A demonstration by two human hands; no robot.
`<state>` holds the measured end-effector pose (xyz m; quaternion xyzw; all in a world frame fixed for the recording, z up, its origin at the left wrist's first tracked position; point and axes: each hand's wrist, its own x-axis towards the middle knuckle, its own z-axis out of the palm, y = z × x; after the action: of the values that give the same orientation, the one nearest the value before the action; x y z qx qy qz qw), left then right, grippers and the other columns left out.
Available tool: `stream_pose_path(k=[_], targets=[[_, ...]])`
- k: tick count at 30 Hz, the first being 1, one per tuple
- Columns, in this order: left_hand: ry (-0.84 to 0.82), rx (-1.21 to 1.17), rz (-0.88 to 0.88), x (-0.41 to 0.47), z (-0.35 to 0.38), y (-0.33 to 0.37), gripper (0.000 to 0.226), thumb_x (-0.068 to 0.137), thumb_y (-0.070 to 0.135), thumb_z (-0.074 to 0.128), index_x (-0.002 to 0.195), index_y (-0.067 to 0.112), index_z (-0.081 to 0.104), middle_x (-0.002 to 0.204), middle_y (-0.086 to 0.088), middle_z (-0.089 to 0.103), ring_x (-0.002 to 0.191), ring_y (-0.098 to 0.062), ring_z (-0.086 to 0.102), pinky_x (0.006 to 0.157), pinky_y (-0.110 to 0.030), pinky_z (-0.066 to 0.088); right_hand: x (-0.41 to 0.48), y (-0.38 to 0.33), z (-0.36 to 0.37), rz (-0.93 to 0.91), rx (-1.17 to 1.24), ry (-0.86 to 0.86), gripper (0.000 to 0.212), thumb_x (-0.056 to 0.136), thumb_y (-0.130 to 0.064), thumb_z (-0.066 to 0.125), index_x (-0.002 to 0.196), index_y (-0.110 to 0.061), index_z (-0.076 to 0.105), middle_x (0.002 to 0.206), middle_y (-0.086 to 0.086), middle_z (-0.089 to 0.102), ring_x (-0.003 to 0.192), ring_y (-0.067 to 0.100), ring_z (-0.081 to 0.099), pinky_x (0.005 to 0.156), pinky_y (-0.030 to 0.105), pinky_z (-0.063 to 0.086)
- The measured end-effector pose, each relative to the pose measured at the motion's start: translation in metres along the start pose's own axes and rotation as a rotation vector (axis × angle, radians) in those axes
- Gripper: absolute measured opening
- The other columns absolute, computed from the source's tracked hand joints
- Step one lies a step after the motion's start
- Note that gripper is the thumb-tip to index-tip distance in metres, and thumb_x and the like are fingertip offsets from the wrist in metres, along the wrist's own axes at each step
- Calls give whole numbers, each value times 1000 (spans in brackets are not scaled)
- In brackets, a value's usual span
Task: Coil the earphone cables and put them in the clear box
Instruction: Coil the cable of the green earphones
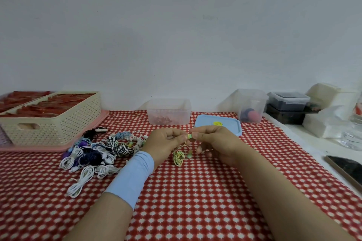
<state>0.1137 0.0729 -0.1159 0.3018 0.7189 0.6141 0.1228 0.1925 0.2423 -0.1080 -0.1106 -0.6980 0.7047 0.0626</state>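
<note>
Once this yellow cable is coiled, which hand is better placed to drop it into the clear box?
Probably the right hand: it sits slightly nearer the clear box, while the left hand holds the dangling yellow cable.

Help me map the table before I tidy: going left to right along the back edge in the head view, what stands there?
Cream basket → clear box → blue lid → tall clear container → dark lidded tub.

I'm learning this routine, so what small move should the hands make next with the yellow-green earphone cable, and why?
Probably finish winding: the left hand and right hand pinch the yellow-green earphone cable near its top, while a loose tangle dangles below. The clear plastic box behind stands open, its light blue lid beside it.
</note>
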Motion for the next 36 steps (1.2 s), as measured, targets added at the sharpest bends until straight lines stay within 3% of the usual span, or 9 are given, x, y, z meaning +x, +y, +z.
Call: stream_pose_path(k=[3,5,8,11,16,22,28,36], targets=[[-56,-78,-15,-2,-1,-1,10,90,16,68,97,16,75,88,-3,77,87,-14,71,82,-25,56,-3,-1,1,50,91,-72,14,91,-11,66,102,-9,75,85,6,75,55,10,64,39,17,36],[-86,-193,-39,-2,1,-1,12,91,11,63,97,12,74,85,-5,76,81,-17,67,83,-31,55,-5,-1,4,55,126,-122,14,93,-12,63,103,-10,74,84,3,74,54,7,62,39,15,35],[-96,-266,-62,-2,1,0,14,92,9,60,96,11,74,81,-2,73,71,-10,59,78,-28,52,-5,-1,5,23,138,-152,16,94,-15,62,106,-12,73,83,0,74,54,6,61,39,14,34],[-57,-98,-45,-2,-1,-1,10,91,13,66,97,14,74,86,-3,77,82,-13,69,82,-27,55,-5,0,3,-38,10,-74,12,93,-11,67,99,-13,77,85,6,75,55,12,65,38,18,36],[60,69,-8,-1,2,0,8,88,19,71,96,19,74,84,5,77,81,-2,71,69,-10,51,-7,-4,4,-178,-223,67,12,92,-15,71,101,-10,78,89,6,78,54,16,66,40,22,41],[86,90,-9,-1,0,0,8,86,17,74,92,22,74,86,8,76,78,2,70,66,-9,52,-6,-3,5,-226,-259,73,10,86,-13,78,95,-11,79,80,7,77,57,17,68,43,23,46],[112,60,26,-2,2,2,10,87,12,72,96,16,74,88,3,76,78,1,70,66,-7,49,-2,2,10,-139,-15,65,11,88,-9,74,99,-6,75,81,10,75,59,20,68,44,25,43],[139,189,104,-2,3,1,10,84,12,75,92,18,76,86,8,74,78,4,67,66,-5,49,-6,-4,7,-150,-152,69,15,85,-12,78,101,-9,77,77,7,77,60,18,70,43,23,47]])
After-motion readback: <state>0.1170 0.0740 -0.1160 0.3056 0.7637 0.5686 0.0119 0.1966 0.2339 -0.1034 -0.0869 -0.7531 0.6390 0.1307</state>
